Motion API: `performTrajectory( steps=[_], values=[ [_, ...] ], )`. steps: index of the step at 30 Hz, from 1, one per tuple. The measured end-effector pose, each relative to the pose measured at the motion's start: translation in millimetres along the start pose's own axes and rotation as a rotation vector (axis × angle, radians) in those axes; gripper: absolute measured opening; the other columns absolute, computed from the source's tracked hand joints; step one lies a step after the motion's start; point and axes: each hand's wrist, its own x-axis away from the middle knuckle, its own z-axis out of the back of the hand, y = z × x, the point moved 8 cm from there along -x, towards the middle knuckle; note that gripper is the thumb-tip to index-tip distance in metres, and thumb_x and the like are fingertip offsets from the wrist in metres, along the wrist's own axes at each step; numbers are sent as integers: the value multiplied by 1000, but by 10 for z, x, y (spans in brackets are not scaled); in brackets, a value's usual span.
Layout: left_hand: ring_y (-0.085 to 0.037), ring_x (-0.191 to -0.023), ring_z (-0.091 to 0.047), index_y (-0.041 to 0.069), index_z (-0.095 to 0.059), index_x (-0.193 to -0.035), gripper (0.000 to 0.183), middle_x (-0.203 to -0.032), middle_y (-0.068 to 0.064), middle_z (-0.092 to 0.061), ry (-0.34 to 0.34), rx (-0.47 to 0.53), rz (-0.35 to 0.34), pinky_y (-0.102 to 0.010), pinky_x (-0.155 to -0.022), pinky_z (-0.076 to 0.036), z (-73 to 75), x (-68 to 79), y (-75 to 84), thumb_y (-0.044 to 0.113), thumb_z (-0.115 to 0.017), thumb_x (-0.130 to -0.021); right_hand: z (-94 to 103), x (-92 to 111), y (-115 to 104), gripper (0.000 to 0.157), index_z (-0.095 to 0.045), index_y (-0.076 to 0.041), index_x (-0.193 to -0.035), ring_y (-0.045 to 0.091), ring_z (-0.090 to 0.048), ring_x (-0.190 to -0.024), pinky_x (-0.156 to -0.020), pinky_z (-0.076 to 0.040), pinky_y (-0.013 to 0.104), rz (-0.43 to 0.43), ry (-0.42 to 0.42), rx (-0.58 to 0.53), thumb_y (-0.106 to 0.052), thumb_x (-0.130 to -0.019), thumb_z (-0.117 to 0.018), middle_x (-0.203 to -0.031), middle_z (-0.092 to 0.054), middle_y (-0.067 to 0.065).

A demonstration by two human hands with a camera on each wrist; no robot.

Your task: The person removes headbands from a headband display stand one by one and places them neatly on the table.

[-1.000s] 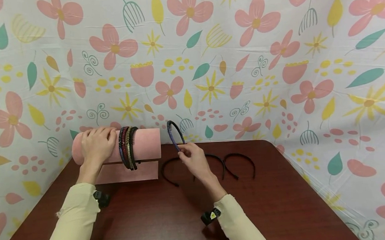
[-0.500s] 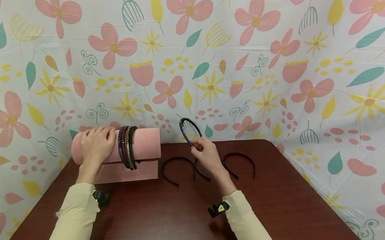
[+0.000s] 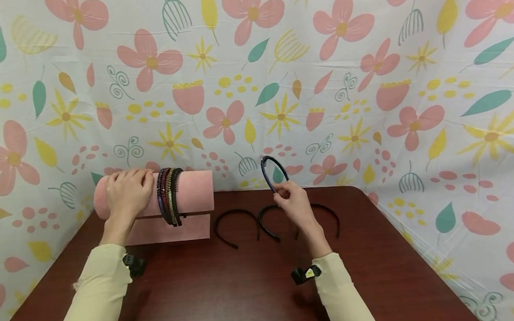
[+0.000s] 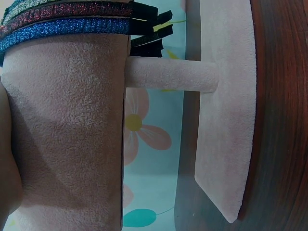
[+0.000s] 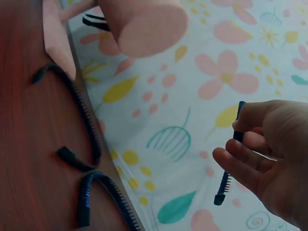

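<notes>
My left hand [image 3: 127,195] grips the left part of a pink plush headband stand [image 3: 196,191], its fingers bent over the top of the roll. Several glittery headbands [image 3: 169,197] in blue, red and gold sit side by side around the roll, right of that hand. In the left wrist view, their dark ends [image 4: 149,29] hang below the roll, near the stand's post [image 4: 171,74]. My right hand [image 3: 296,204] pinches a dark blue toothed headband [image 3: 264,169] by one end and holds it up above the table; the right wrist view shows the headband's tip [image 5: 220,198] below the fingers.
Dark headbands lie in a row on the brown table [image 3: 228,286]: a left one [image 3: 235,210], a middle one [image 3: 263,227] and a right one [image 3: 334,214], partly hidden by my right arm. A flowered cloth [image 3: 306,96] hangs behind the table.
My right hand has moved to the right, away from the stand, carrying the blue headband. The middle headband on the table has come into fuller view. My left hand stays on the stand.
</notes>
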Motion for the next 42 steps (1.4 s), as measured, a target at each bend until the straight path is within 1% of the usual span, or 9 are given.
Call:
performTrajectory(
  steps=[3,7,15,17,21,28,34,38,42],
  values=[
    [-37,-116,-61,9,-73,-112,46,-121,-14,-70,7,0,-6,-53,-107,-35,5,2,1,37,-37,-105,67,-6,37,25,-73,-8,-114,17,-65,-73,-64,-52,25,-5,11,9,-8,-90,-66,-93,-66,7],
    [-37,-116,-61,9,-73,-112,46,-121,-14,-70,6,-3,-5,-54,-107,-35,7,7,4,36,-37,-104,137,-9,64,25,-74,-7,-113,18,-64,-74,-66,-51,26,-8,28,29,-7,-89,-67,-92,-66,8],
    [-36,-115,-62,9,-73,-111,45,-119,-14,-71,22,-7,-14,-53,-107,-36,14,5,18,35,-38,-104,283,40,177,26,-72,-8,-116,17,-57,-73,-63,-45,26,-41,5,56,-9,-91,-65,-90,-64,7],
    [-36,-114,-62,9,-73,-110,44,-118,-14,-71,28,-6,-16,-53,-107,-36,19,4,19,35,-39,-104,330,47,212,24,-72,-7,-115,18,-58,-72,-63,-47,27,-42,6,63,-8,-92,-65,-90,-64,7],
    [-36,-113,-62,8,-73,-109,43,-117,-15,-71,43,-3,-20,-53,-107,-37,34,1,21,34,-40,-104,418,55,285,24,-72,-7,-115,19,-58,-75,-66,-47,28,-37,7,96,-8,-92,-65,-91,-64,8],
    [-35,-112,-63,8,-74,-107,41,-115,-14,-72,66,3,-23,-52,-106,-38,25,-4,17,34,-43,-103,551,89,447,25,-72,-7,-116,21,-56,-81,-67,-46,29,-62,0,145,-9,-92,-65,-93,-64,8],
    [-35,-108,-65,9,-75,-105,40,-112,-14,-73,92,-2,-40,-51,-105,-39,40,-2,21,32,-42,-103,650,148,627,27,-71,-7,-118,23,-54,-83,-68,-45,32,-104,-39,188,-10,-93,-62,-97,-62,9],
    [-35,-109,-64,9,-74,-107,42,-113,-14,-72,86,-4,-35,-51,-105,-39,33,-3,13,33,-41,-103,719,186,739,28,-70,-6,-119,23,-53,-79,-66,-44,33,-116,-59,211,-10,-93,-60,-94,-60,9],
    [-36,-111,-63,10,-74,-108,43,-114,-14,-72,57,-5,-29,-52,-106,-38,10,15,15,34,-39,-104,784,271,879,28,-69,-6,-120,22,-53,-78,-65,-44,32,-138,-75,228,-13,-94,-60,-93,-59,8]
  ],
)
